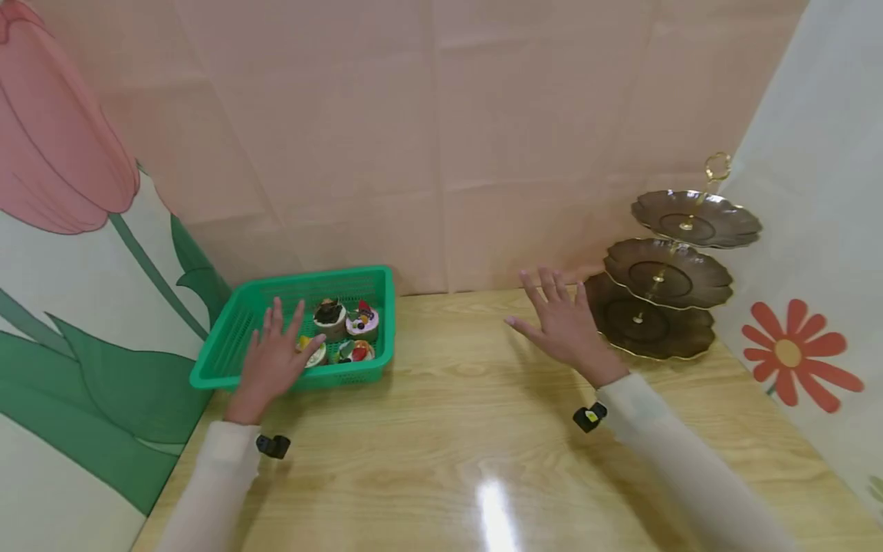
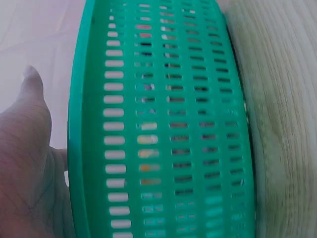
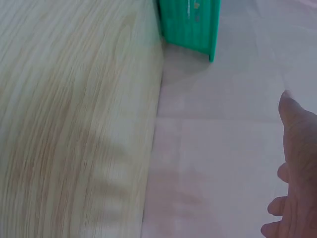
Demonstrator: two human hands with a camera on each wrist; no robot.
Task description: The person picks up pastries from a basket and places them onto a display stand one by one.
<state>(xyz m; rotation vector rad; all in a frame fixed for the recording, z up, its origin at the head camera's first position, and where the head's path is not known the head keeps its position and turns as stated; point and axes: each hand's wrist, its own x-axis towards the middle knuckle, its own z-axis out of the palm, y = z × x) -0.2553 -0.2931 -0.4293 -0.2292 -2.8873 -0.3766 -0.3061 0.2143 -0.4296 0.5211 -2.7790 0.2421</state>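
Note:
My left hand [image 1: 274, 358] hovers over the near part of a green plastic basket [image 1: 388, 322], fingers spread and holding nothing. Inside the basket, toward its right side, sit several small toy cakes: a dark-topped one [image 1: 330, 317], a purple-frosted one [image 1: 362, 322], one with red fruit [image 1: 356, 352] and a yellow-topped one [image 1: 315, 354] partly hidden by the hand. In the left wrist view the basket's slotted wall [image 2: 163, 119] fills the middle. My right hand [image 1: 562, 328], also spread and holding nothing, is above the table just left of a three-tier brown stand [image 1: 669, 272].
The stand has gold rims and a gold ring handle [image 1: 718, 166] on top. A light wooden table [image 1: 441, 429] lies under everything. A pink cloth backdrop [image 1: 441, 153] rises behind it, with flower-printed cloth [image 1: 793, 353] on the sides.

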